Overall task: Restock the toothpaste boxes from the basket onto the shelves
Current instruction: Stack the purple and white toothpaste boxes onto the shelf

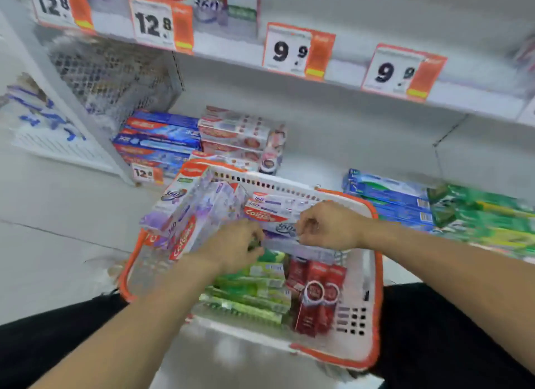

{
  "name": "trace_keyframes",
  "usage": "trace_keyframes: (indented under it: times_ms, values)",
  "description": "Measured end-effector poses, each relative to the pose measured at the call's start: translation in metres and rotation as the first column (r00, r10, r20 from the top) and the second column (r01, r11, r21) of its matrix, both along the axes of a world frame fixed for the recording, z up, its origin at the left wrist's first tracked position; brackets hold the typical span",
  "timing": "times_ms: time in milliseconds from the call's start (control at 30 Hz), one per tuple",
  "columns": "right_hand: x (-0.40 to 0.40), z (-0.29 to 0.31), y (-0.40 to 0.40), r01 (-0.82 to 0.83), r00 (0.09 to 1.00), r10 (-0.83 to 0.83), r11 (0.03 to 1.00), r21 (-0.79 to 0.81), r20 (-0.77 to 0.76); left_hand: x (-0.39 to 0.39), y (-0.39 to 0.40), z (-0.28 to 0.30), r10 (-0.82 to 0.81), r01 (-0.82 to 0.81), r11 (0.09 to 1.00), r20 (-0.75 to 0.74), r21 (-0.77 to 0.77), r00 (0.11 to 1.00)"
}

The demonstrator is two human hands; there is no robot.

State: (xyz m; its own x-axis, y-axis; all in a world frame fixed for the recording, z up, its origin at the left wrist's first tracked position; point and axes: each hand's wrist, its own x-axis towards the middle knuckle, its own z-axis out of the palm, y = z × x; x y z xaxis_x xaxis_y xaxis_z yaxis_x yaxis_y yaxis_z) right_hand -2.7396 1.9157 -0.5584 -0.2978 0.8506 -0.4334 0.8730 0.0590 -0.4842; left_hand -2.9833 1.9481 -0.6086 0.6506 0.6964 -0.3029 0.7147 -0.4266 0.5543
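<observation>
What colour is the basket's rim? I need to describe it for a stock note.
Orange, on a white perforated basket; the head view shows it clearly along the right and near edges.

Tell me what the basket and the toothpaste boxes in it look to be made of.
Basket: likely rigid moulded plastic, white walls pierced with regular slots, orange rim, dull finish. Toothpaste boxes: probably printed cardboard, flat faces with sharp folded edges; the sheen suggests a glossy coating, though blur leaves that open.

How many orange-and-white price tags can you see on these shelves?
5. Two "12.8" orange-and-white price tags and two "9.9" tags hang on the upper white shelf edge; a small "12.8" tag sits low left. Others may lie outside the frame.
</observation>
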Motion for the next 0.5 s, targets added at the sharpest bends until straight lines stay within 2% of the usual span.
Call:
trace_keyframes:
  times_ms: [67,133,200,267,400,500]
  values:
    - [0.006,-0.023,-0.012,0.018,0.998,-0.010,0.993,-0.119,0.067,0.000,-0.021,-0.027,-0.113,0.116,0.993,-0.240,-0.002,0.964]
    - [0.008,-0.043,-0.023,0.003,0.989,0.022,0.985,-0.172,0.145,-0.005,-0.033,-0.045,-0.178,0.174,0.984,-0.376,-0.045,0.909]
    - [0.011,-0.061,-0.030,0.026,0.980,0.003,0.989,-0.146,0.197,-0.010,-0.037,-0.057,-0.159,0.156,0.987,-0.413,-0.041,0.897]
    - [0.016,-0.076,-0.032,0.107,0.974,-0.086,0.990,-0.088,0.209,-0.011,-0.037,-0.063,-0.121,0.136,0.991,-0.419,0.005,0.900]
    - [0.034,-0.096,-0.034,0.371,0.902,-0.338,0.925,-0.085,0.269,-0.012,-0.038,-0.069,-0.089,0.118,0.992,-0.399,0.051,0.913]
    - [0.036,-0.107,-0.034,0.496,0.862,-0.472,0.861,-0.112,0.185,-0.013,-0.038,-0.068,-0.072,0.099,0.994,-0.380,0.052,0.922]
